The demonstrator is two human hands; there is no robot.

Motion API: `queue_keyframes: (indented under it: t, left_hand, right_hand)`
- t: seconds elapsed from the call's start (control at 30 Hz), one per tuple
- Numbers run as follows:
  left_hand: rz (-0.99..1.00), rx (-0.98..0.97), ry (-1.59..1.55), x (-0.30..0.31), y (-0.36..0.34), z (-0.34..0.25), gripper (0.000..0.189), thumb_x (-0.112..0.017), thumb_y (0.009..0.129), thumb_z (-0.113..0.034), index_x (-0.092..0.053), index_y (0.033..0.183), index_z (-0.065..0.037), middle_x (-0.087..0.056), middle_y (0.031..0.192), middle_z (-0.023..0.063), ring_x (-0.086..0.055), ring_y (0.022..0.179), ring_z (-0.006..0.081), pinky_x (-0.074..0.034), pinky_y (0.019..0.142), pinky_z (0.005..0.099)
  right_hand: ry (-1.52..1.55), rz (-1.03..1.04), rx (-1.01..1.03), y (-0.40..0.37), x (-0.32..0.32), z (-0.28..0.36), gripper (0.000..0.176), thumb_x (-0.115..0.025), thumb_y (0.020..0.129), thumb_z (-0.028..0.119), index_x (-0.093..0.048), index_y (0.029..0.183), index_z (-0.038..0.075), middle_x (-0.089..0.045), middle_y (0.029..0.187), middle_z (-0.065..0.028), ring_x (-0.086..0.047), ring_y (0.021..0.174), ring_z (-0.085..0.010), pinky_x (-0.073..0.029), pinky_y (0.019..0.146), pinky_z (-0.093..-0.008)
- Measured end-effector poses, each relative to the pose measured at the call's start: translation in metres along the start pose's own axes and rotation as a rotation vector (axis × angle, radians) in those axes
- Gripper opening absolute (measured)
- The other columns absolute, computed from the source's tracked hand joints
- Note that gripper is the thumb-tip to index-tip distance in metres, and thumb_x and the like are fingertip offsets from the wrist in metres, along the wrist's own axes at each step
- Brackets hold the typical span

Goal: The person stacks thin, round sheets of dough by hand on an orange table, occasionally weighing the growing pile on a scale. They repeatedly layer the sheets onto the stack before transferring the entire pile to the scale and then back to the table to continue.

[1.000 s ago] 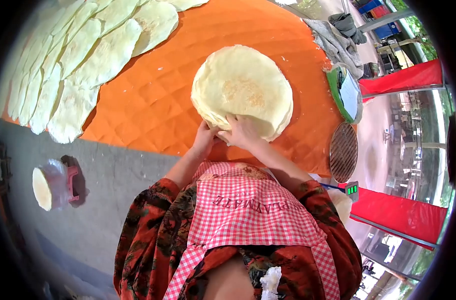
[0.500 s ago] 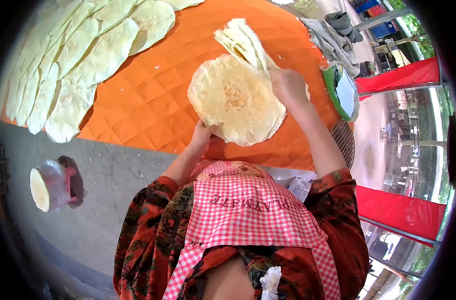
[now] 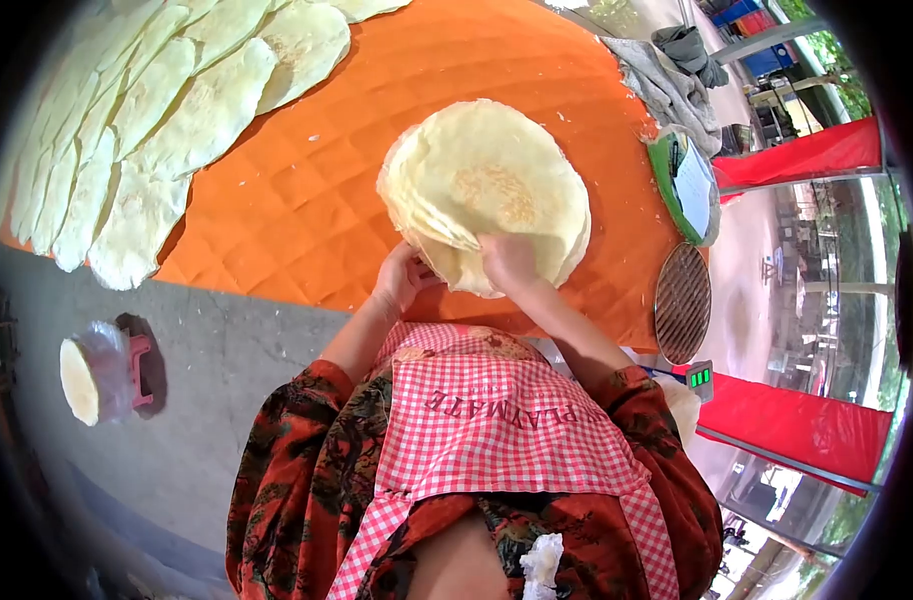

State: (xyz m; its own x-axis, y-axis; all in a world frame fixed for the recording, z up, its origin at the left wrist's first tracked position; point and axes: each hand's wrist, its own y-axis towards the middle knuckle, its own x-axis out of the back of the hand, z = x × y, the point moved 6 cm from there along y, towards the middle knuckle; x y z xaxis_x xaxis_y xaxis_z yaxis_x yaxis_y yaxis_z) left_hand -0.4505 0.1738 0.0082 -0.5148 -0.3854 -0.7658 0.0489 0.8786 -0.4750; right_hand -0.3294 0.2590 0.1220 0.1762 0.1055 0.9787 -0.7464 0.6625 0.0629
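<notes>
A round, thin flatbread (image 3: 507, 150), pale with a browned patch in its middle, lies on the orange cloth in front of me. More flatbread layers show under its rim. My right hand (image 3: 510, 264) is closed on the pinched end of a folded flatbread (image 3: 427, 205), whose layers fan out to the left across the round one. At the lower left rim, my left hand (image 3: 405, 277) has its fingers curled against the edge of the flatbreads. Part of those fingers is hidden.
Overlapping flatbreads (image 3: 207, 110) cover the far left of the orange cloth (image 3: 287, 210). On the right are a round ridged rack (image 3: 683, 303), a green-rimmed tray (image 3: 667, 185) with a white sheet, and a grey cloth (image 3: 662, 85). A pink stool (image 3: 140, 370) stands on the floor.
My right hand has swept toward me and leftward with the folded flatbread, which now lies over the left of the round one. My left hand stays near the lower left rim.
</notes>
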Motion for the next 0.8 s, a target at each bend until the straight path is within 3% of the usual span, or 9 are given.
queue_keyframes:
  t: [0.13, 0.27, 0.4, 0.5, 0.6, 0.7, 0.77, 0.8]
  left_hand:
    - [-0.033, -0.024, 0.017, 0.01, 0.005, 0.009, 0.034, -0.046, 0.092, -0.015, -0.046, 0.125, -0.005, -0.058, 0.115, 0.0154, -0.06, 0.101, 0.0322, -0.053, 0.083, 0.0483]
    - [-0.079, -0.002, 0.039, 0.001, 0.002, 0.005, 0.034, -0.049, 0.09, -0.007, -0.046, 0.124, -0.005, -0.059, 0.112, 0.0151, -0.062, 0.095, 0.0317, -0.056, 0.078, 0.0479]
    - [-0.09, -0.066, 0.064, 0.005, 0.004, 0.008, 0.031, -0.05, 0.092, -0.009, -0.047, 0.123, -0.005, -0.059, 0.112, 0.0126, -0.063, 0.095, 0.0284, -0.058, 0.075, 0.0437]
    - [-0.177, -0.118, 0.128, 0.004, 0.008, 0.011, 0.031, -0.051, 0.094, -0.011, -0.046, 0.124, -0.006, -0.059, 0.113, 0.0109, -0.064, 0.095, 0.0269, -0.059, 0.074, 0.0416]
    - [-0.202, -0.135, 0.181, 0.003, 0.008, 0.01, 0.032, -0.051, 0.095, -0.013, -0.044, 0.126, -0.006, -0.058, 0.115, 0.01, -0.063, 0.097, 0.0269, -0.059, 0.075, 0.0415]
    - [-0.22, -0.118, 0.207, 0.003, 0.011, 0.012, 0.034, -0.05, 0.095, -0.01, -0.043, 0.128, -0.007, -0.058, 0.116, 0.0106, -0.063, 0.098, 0.0276, -0.059, 0.075, 0.0426]
    - [-0.239, -0.109, 0.238, 0.002, 0.011, 0.011, 0.036, -0.049, 0.094, -0.007, -0.042, 0.129, -0.007, -0.057, 0.117, 0.0114, -0.063, 0.098, 0.0281, -0.059, 0.075, 0.0435]
    - [-0.246, -0.103, 0.236, 0.003, 0.009, 0.011, 0.036, -0.048, 0.094, -0.006, -0.042, 0.13, -0.007, -0.057, 0.118, 0.0118, -0.063, 0.099, 0.0284, -0.059, 0.075, 0.0435]
  right_hand:
    - [0.003, 0.041, -0.105, 0.011, -0.007, 0.004, 0.015, -0.052, 0.077, 0.005, -0.065, 0.081, 0.008, -0.063, 0.071, -0.0142, -0.062, 0.061, -0.0332, -0.047, 0.055, -0.0436]
    - [0.029, 0.12, -0.053, 0.017, -0.031, 0.02, 0.013, -0.051, 0.081, 0.005, -0.063, 0.086, 0.001, -0.064, 0.078, -0.0193, -0.064, 0.069, -0.0334, -0.049, 0.06, -0.0427]
    - [0.08, 0.243, -0.085, 0.012, -0.017, 0.033, 0.021, -0.059, 0.081, 0.014, -0.061, 0.094, -0.003, -0.063, 0.084, -0.02, -0.064, 0.073, -0.0327, -0.052, 0.063, -0.0402]
    - [-0.01, 0.037, -0.095, 0.005, -0.015, 0.04, 0.03, -0.061, 0.081, 0.017, -0.059, 0.104, -0.002, -0.063, 0.083, -0.0222, -0.064, 0.073, -0.0348, -0.051, 0.065, -0.0421]
    - [-0.003, 0.014, -0.129, 0.01, -0.024, 0.037, 0.03, -0.061, 0.081, 0.015, -0.059, 0.105, -0.003, -0.062, 0.083, -0.0246, -0.063, 0.075, -0.0341, -0.051, 0.065, -0.0427]
    - [0.334, 0.531, -0.524, 0.021, -0.012, 0.014, 0.024, -0.059, 0.08, 0.011, -0.063, 0.101, 0.002, -0.063, 0.084, -0.0226, -0.063, 0.072, -0.0309, -0.05, 0.063, -0.0427]
    - [0.099, 0.279, -0.192, 0.064, -0.006, -0.051, 0.012, -0.053, 0.076, 0.006, -0.065, 0.077, 0.004, -0.063, 0.07, -0.0158, -0.059, 0.059, -0.0284, -0.046, 0.057, -0.0433]
    - [0.073, 0.209, -0.194, 0.08, 0.034, -0.064, 0.011, -0.053, 0.075, 0.007, -0.063, 0.075, 0.002, -0.062, 0.066, -0.0171, -0.06, 0.061, -0.0301, -0.047, 0.057, -0.0428]
